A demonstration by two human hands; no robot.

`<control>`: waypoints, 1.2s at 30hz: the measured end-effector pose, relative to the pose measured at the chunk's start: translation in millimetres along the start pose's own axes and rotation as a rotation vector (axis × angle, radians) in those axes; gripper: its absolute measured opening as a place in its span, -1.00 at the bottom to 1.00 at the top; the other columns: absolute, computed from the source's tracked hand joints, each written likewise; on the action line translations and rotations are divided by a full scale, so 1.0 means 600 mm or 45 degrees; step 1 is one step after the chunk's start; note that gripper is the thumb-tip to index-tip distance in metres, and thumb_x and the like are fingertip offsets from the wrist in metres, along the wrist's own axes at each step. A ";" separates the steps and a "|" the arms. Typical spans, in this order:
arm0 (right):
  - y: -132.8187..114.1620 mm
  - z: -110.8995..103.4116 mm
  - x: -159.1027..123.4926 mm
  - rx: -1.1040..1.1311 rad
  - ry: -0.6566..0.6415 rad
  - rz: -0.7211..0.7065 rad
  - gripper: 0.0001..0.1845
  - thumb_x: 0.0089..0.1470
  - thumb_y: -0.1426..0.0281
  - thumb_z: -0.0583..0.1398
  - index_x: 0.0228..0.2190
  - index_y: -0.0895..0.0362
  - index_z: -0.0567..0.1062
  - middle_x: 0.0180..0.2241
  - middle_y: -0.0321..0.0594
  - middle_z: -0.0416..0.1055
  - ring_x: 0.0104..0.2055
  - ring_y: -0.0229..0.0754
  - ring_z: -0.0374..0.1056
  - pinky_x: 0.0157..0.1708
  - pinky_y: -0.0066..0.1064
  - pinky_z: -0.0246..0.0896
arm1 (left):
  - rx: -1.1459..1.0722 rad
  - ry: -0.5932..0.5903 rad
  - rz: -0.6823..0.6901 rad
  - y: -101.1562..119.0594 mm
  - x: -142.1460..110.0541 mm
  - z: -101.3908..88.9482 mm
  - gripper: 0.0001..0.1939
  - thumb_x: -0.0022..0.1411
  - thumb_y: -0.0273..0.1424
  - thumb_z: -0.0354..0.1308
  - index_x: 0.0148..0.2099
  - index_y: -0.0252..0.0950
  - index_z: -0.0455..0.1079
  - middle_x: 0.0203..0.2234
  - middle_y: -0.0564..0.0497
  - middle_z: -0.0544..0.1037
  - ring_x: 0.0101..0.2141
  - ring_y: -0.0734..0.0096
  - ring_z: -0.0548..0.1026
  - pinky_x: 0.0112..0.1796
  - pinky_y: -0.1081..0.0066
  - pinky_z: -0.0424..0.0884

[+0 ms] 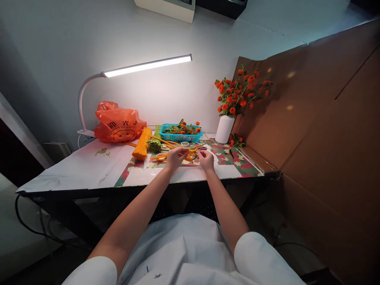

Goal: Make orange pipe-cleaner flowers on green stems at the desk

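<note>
Lamp (148,65) blazing over the white table (77,166), and here are the left hand (177,157) and right hand (206,159), close together! Fingertips pinch on both sides, with the orange strip (192,152) caught right between them, bridging the little gap. Beyond sits the blue basket (186,138); the orange bundle (143,144) lies left, the white vase (225,129) stands right.

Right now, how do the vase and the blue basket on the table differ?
The vase is white; the basket is blue. The vase stands tall and narrow; the basket sits low and wide. Both hold orange-red flowers with greenery.
</note>
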State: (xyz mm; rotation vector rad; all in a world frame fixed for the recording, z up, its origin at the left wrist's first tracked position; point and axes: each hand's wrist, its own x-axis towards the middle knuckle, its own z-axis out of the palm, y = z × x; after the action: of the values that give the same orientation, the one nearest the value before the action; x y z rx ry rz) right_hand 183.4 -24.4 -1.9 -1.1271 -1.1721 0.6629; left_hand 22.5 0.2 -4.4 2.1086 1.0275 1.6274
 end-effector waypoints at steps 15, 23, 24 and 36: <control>0.003 -0.003 0.004 0.333 -0.247 0.345 -0.66 -0.21 0.13 0.32 -0.59 0.15 0.45 -0.66 -0.36 0.31 -0.59 -0.33 0.21 -0.54 -0.45 0.18 | -0.203 0.020 -0.010 0.006 0.001 0.002 -0.77 0.10 -0.23 0.23 -0.28 -0.29 0.54 -0.41 -0.04 0.63 -0.39 0.30 0.60 -0.37 0.39 0.54; 0.002 0.001 -0.001 0.117 -0.106 0.010 -0.70 -0.13 0.15 0.19 -0.49 0.15 0.46 -0.56 -0.28 0.38 -0.51 -0.22 0.31 -0.53 -0.39 0.28 | -0.216 -0.058 -0.035 0.019 -0.001 0.003 -0.74 0.07 -0.23 0.24 -0.26 -0.31 0.52 -0.38 -0.07 0.61 -0.37 0.30 0.57 -0.39 0.41 0.51; 0.001 0.001 -0.003 0.077 -0.114 -0.061 -0.70 -0.10 0.15 0.17 -0.47 0.14 0.46 -0.54 -0.26 0.39 -0.50 -0.21 0.32 -0.53 -0.39 0.28 | -0.210 -0.091 -0.040 0.021 -0.002 0.003 -0.71 0.05 -0.23 0.25 -0.22 -0.31 0.52 -0.36 -0.08 0.61 -0.36 0.29 0.57 -0.41 0.42 0.50; 0.001 0.005 -0.012 -0.388 -0.108 -0.528 -0.74 0.06 0.29 0.06 -0.53 0.14 0.45 -0.54 -0.19 0.43 -0.48 -0.19 0.33 -0.42 -0.38 0.23 | -0.376 -0.245 -0.122 0.012 -0.005 0.010 -0.67 0.06 -0.17 0.24 -0.26 -0.34 0.52 -0.48 -0.04 0.59 -0.47 0.37 0.53 -0.43 0.44 0.44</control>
State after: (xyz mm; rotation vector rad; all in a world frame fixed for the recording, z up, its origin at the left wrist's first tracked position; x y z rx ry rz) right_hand 178.3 -29.5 -4.9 -1.0654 -1.5609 0.2175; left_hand 30.3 -5.8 -3.8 1.9422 0.7627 1.4022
